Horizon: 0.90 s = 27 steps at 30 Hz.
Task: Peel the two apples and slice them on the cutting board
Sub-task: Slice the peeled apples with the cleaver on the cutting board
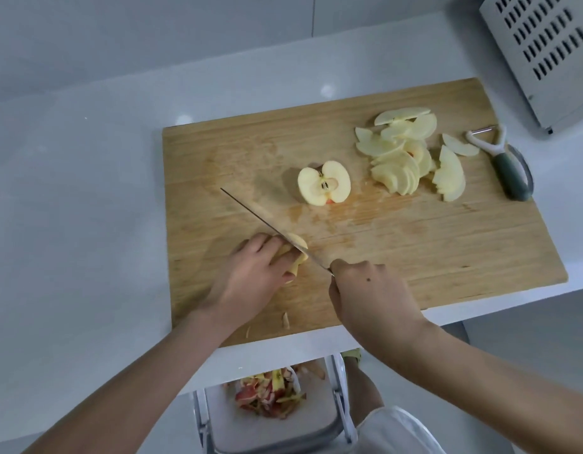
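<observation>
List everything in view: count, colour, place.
cutting board: one, light wood, on the counter
apple slices: one pile, pale yellow, board's far right
apple half: one, pale, cut face up, mid-board
apple piece: one, pale yellow, under left hand
knife: one, steel, across apple piece
peeler: one, white and grey-green, board's right edge
peels: one heap, red-yellow, below counter
vented box: one, grey, top right
left hand: holds apple piece
right hand: grips knife

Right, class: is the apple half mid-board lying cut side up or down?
Up: the apple half on the board shows its core and seeds to the camera.
</observation>
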Available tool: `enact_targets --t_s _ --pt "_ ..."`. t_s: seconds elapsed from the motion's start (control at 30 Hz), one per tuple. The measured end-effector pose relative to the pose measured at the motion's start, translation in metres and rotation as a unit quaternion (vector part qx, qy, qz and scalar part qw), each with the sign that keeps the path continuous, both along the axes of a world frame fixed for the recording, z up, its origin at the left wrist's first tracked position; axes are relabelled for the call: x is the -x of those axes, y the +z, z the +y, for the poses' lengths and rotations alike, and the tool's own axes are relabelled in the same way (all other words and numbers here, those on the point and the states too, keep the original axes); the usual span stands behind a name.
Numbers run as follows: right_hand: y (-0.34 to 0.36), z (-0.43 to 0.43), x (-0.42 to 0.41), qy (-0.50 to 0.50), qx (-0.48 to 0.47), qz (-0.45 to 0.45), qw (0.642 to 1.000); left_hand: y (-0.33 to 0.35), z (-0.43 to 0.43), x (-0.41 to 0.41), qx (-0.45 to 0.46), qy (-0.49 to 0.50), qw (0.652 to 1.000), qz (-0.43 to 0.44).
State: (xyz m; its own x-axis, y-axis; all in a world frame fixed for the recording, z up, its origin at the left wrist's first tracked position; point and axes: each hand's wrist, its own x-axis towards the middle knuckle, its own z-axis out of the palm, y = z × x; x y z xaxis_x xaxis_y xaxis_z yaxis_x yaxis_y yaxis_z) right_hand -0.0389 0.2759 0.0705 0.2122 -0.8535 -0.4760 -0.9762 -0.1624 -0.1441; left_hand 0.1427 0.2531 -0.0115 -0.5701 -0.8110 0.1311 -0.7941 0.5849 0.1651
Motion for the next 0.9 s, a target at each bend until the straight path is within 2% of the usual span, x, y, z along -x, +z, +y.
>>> enact_targets --t_s 0.23,0.47,0.7,0.83,0.9 --pt "-0.001 -0.006 -0.003 0.000 0.001 -0.017 1.000 0.001 0.001 0.000 -0.008 0.011 1.000 -0.008" --pt "-0.031 -0.022 -0.007 0.002 -0.005 -0.040 0.999 -0.003 0.000 -0.006 0.000 -0.001 1.000 0.010" --pt "-0.019 -0.001 0.005 -0.007 0.082 -0.094 0.992 -0.001 -0.002 -0.004 -0.013 -0.003 1.000 0.002" --pt "-0.012 0.001 0.009 0.023 0.045 -0.064 0.997 -0.001 -0.001 -0.004 -0.014 -0.010 1.000 0.003" --pt "-0.008 -0.004 0.011 0.010 0.009 -0.079 0.997 0.000 -0.002 -0.004 -0.014 -0.009 1.000 0.004"
